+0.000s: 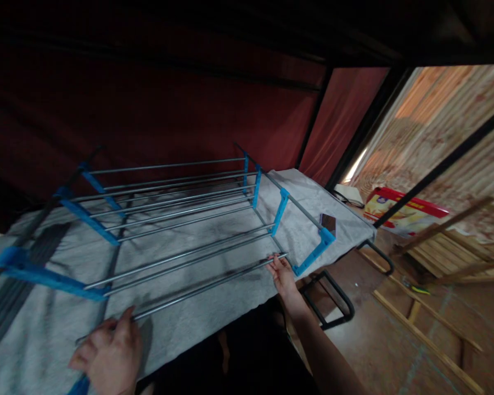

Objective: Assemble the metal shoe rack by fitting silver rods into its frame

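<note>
A rack of thin metal rods and blue plastic brackets [88, 218] lies across a grey blanket [288, 175]. Both my hands are closed on one loose-looking metal rod [201, 289] along the rack's near side. My left hand [109, 351] grips its left end, close to a blue bracket [80, 385] that my wrist partly covers. Around the right end, the fingers of my right hand [282, 273] pinch the rod just left of another blue bracket [313, 253]. Whether either rod end sits in a bracket cannot be made out.
Dark grey tubes [24, 291] lie bundled at the left. A phone [327, 223] rests on the blanket beyond the rack's right side. On the floor at right are a red and yellow box [403, 211], wooden frames [428, 334] and pliers [415, 287]. Dark posts [354, 131] rise behind.
</note>
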A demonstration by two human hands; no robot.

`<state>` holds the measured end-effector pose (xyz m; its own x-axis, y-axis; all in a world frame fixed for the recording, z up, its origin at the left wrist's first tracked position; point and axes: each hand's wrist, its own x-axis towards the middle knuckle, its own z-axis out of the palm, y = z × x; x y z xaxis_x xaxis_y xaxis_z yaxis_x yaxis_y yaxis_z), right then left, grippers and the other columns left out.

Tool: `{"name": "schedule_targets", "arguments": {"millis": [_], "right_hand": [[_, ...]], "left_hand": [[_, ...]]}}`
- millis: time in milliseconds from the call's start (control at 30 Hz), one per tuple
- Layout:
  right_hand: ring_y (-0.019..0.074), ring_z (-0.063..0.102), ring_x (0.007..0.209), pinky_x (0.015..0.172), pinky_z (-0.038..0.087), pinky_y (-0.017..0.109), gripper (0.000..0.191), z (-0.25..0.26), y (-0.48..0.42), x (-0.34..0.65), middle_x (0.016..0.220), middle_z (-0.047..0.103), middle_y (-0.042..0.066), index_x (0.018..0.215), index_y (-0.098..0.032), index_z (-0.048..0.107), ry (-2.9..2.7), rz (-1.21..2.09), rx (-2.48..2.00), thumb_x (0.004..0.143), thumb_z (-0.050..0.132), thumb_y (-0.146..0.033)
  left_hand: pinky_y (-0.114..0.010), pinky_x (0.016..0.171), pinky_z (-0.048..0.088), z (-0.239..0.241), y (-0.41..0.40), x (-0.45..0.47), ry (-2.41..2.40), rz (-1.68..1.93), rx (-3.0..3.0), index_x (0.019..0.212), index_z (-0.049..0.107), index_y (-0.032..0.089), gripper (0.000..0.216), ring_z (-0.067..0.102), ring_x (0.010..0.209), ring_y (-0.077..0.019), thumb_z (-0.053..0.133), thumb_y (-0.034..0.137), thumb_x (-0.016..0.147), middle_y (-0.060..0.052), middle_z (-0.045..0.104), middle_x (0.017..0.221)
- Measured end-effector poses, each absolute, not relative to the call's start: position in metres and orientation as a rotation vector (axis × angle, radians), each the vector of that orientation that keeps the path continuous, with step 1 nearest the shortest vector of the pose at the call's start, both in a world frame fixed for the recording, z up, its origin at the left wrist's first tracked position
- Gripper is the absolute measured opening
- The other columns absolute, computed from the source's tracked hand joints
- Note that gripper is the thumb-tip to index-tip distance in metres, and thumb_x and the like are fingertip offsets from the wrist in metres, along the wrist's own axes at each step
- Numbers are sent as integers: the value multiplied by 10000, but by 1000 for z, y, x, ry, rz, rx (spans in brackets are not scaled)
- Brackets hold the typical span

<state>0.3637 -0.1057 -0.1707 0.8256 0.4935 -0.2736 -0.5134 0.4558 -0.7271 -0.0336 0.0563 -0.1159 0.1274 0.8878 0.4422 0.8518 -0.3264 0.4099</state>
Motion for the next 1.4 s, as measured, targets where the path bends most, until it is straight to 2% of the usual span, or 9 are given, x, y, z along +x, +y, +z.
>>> {"name": "schedule_targets", "arguments": {"millis": [200,367,500,633,767,967,1100,1233,1400], "right_hand": [[178,780,955,1009,617,403,197,-190,-115,374,955,810,-3,898,-261,726,29,643,-953,756,862,-264],[202,762,1068,1199,506,499,169,-203,-120,383,988,804,-9,892,-284,738,-17,642,-981,759,840,-263],[249,722,1220,1243,455,547,187,-206,-127,384,1145,796,43,946,-275,743,-67,649,-1032,778,824,-276],[276,682,1306,1259,429,578,238,-204,-128,386,1282,760,70,988,-271,744,-66,646,-1083,772,842,-292],[278,692,1279,1273,410,582,244,-202,-126,387,1165,785,64,959,-266,756,-65,643,-1087,745,870,-297],[235,746,1129,1252,442,564,188,-203,-125,391,989,801,18,837,-268,728,-9,627,-1079,739,887,-283],[220,760,1078,1237,462,547,169,-200,-126,390,944,798,10,825,-265,723,-15,641,-1081,755,877,-253],[248,748,1135,1269,418,569,181,-198,-128,388,1008,805,41,901,-247,760,-63,652,-1084,747,854,-229],[269,737,1179,1284,395,577,216,-197,-130,388,1078,806,71,950,-244,775,-79,659,-1078,742,826,-211]], "left_hand": [[-466,870,429,-106,43,-25,1871,554,2621,1207,761,166,460,614,952,-338,370,289,997,-156,687,920],[-436,935,444,-99,38,-14,1748,1032,1748,1148,775,200,331,653,892,-290,583,275,889,-110,723,887],[-378,829,482,-109,37,-3,1534,1268,1166,1082,761,211,337,640,769,-226,700,268,755,-39,719,815],[-334,752,524,-122,44,1,1429,1433,850,966,666,214,293,652,717,-173,770,335,721,-4,682,796],[-293,714,529,-126,52,-1,1359,1580,563,897,530,236,406,649,668,-135,864,375,711,39,642,735],[-224,599,456,-123,54,-5,1218,1567,464,745,598,191,397,560,581,-86,945,370,672,47,604,647],[-227,660,511,-123,51,-5,1165,1557,428,737,648,173,316,617,655,-100,934,302,702,11,673,717],[-269,772,569,-125,49,-5,1135,1544,401,874,717,158,184,706,802,-150,863,214,777,-52,754,860],[-338,883,590,-129,49,-6,1118,1537,391,958,726,165,152,736,852,-179,791,154,821,-60,766,897]]}}
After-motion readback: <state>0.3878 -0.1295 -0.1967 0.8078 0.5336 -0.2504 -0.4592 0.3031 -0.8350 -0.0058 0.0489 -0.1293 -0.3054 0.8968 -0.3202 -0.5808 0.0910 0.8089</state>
